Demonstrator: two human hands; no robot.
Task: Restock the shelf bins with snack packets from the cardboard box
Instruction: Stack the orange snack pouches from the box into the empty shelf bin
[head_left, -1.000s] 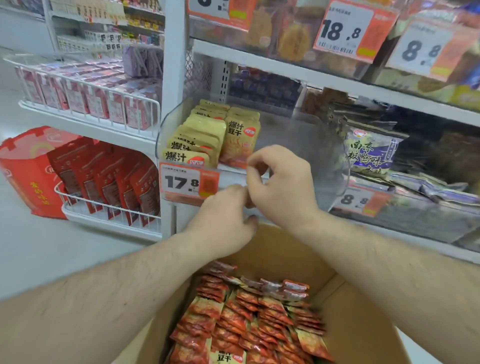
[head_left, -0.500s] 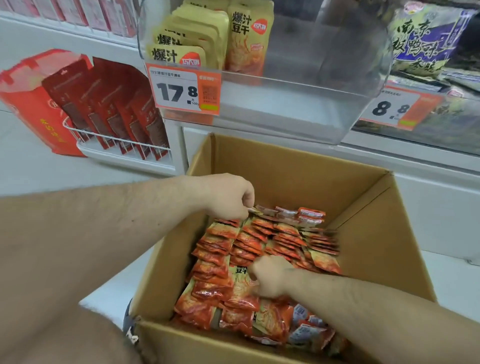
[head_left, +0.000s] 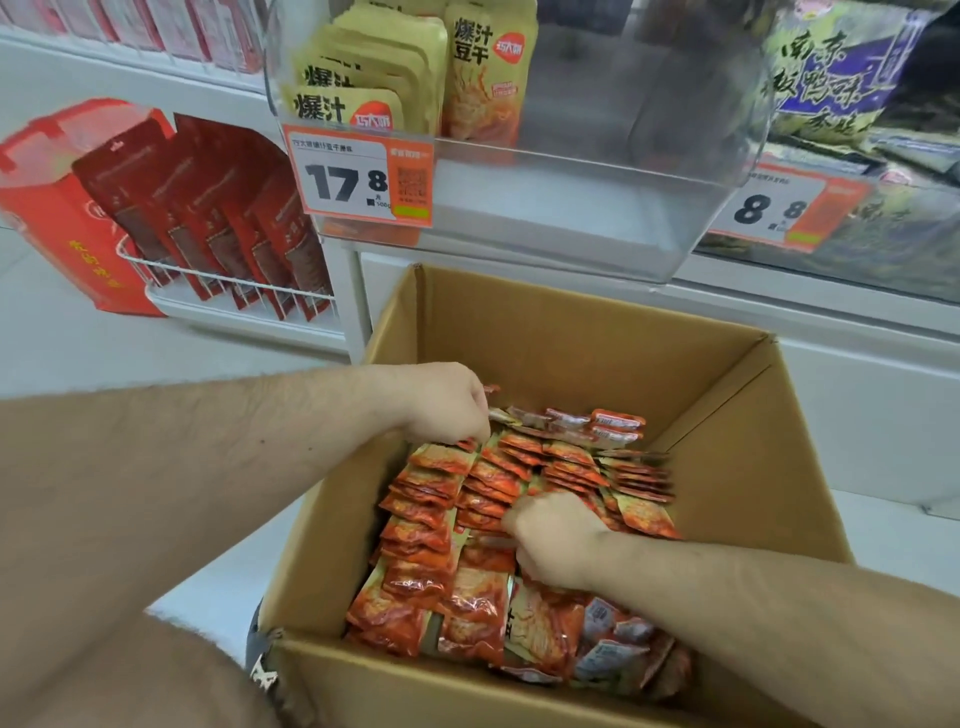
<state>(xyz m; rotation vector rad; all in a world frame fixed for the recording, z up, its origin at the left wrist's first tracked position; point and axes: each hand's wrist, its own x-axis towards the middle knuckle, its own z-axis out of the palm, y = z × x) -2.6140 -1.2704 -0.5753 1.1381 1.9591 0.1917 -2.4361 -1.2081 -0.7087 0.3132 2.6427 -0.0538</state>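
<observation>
An open cardboard box (head_left: 737, 415) stands below the shelf, packed with rows of orange-red snack packets (head_left: 441, 499). My left hand (head_left: 447, 402) is at the far left of the rows, fingers pinched on the top edges of packets there. My right hand (head_left: 556, 540) is pressed down in the middle of the rows, fingers curled around a bunch of packets. Above the box hangs a clear plastic shelf bin (head_left: 597, 208). It holds yellow packets (head_left: 374, 78) at its left side; its right side holds nothing.
An orange 17.8 price tag (head_left: 358, 179) hangs on the bin front, an 8.8 tag (head_left: 779, 208) on the neighbouring bin of purple-green bags (head_left: 841, 78). Red pouches (head_left: 208, 218) sit in a white wire basket at left beside a red carton (head_left: 52, 208).
Both hands came down from the bin's front edge into the box. Over the last half second they have stayed in the packets, the right hand digging a little deeper.
</observation>
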